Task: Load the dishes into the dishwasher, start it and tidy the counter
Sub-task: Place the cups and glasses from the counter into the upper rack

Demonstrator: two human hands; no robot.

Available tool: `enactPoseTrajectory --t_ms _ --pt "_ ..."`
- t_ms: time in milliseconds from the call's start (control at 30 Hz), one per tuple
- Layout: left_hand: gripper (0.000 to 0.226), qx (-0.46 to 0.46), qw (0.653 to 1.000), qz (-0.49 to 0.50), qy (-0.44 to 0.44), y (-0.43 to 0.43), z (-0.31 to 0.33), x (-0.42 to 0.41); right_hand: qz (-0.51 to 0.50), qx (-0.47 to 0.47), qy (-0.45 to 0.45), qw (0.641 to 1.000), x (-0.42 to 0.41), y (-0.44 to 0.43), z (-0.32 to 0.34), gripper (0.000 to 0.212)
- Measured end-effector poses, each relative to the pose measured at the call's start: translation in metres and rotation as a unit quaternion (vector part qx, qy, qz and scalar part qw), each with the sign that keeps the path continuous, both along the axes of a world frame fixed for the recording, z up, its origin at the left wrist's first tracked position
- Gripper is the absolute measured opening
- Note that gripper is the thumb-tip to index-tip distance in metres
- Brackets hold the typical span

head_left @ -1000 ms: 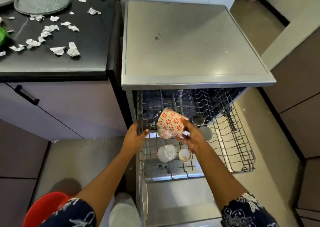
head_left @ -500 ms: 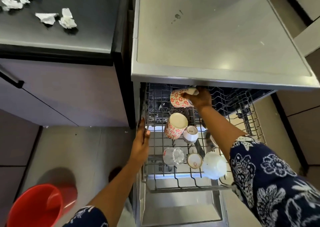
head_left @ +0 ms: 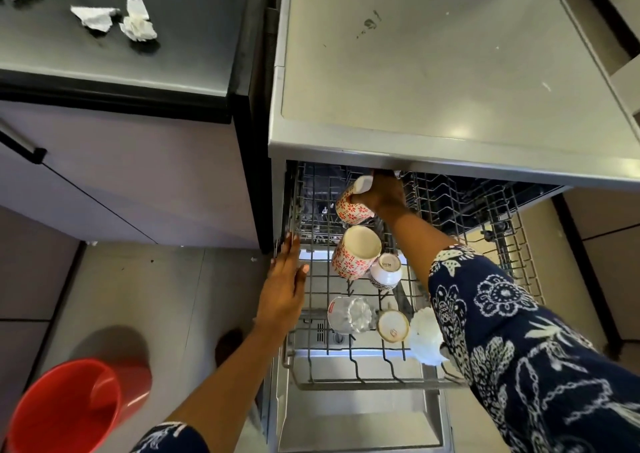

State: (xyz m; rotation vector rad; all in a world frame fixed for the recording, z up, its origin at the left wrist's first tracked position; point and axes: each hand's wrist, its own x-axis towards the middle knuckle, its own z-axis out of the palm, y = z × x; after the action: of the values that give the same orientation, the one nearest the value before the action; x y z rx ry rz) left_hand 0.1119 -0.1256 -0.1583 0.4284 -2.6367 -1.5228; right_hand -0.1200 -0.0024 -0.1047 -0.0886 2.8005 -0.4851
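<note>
The dishwasher's upper wire rack (head_left: 313, 317) is pulled out under the steel top (head_left: 433, 71). My right hand (head_left: 382, 194) is shut on a red-flowered mug (head_left: 349, 208) lying on its side at the rack's back, just under the top's front edge. A second red-flowered mug (head_left: 355, 251) lies in the rack in front of it, with a small white cup (head_left: 386, 270) beside it. Nearer me are an upturned glass (head_left: 349, 314), a gold-rimmed cup (head_left: 393, 326) and a white bowl (head_left: 424, 335). My left hand (head_left: 285, 286) rests flat on the rack's left rim, fingers apart.
Crumpled paper scraps (head_left: 136, 24) lie on the dark counter (head_left: 173, 54) at the upper left. A red bucket (head_left: 69, 407) stands on the floor at the lower left. The open dishwasher door (head_left: 360, 418) juts out below the rack. Cabinets line the right side.
My right hand has carried the flowered mug from mid-rack to the back of the rack. My head has moved closer and lower. The left hand stays on the rack's rim.
</note>
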Motion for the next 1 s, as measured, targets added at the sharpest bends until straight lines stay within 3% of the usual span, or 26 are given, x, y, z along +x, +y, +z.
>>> enactPoseTrajectory --t_ms 133,433,733,867,1000 --pt "0.069 -0.129 0.991 -0.026 -0.015 -0.001 -0.007 -0.002 0.019 0.027 -0.001 0.999 0.004 -0.003 -0.014 0.088" --pt "0.065 -0.141 0.989 -0.022 -0.043 0.000 -0.011 -0.003 0.004 0.048 -0.050 0.998 -0.004 0.003 -0.031 0.088" --pt "0.064 -0.196 0.976 -0.050 -0.083 -0.001 -0.008 -0.003 -0.028 -0.010 -0.109 0.994 -0.009 0.006 -0.033 0.091" --pt "0.064 -0.208 0.972 -0.056 -0.090 -0.002 -0.004 -0.004 -0.041 -0.041 -0.092 0.994 -0.003 0.005 -0.029 0.090" --pt "0.065 -0.224 0.969 -0.054 -0.090 -0.002 0.001 -0.003 -0.029 -0.077 -0.044 0.996 0.015 0.018 -0.022 0.070"
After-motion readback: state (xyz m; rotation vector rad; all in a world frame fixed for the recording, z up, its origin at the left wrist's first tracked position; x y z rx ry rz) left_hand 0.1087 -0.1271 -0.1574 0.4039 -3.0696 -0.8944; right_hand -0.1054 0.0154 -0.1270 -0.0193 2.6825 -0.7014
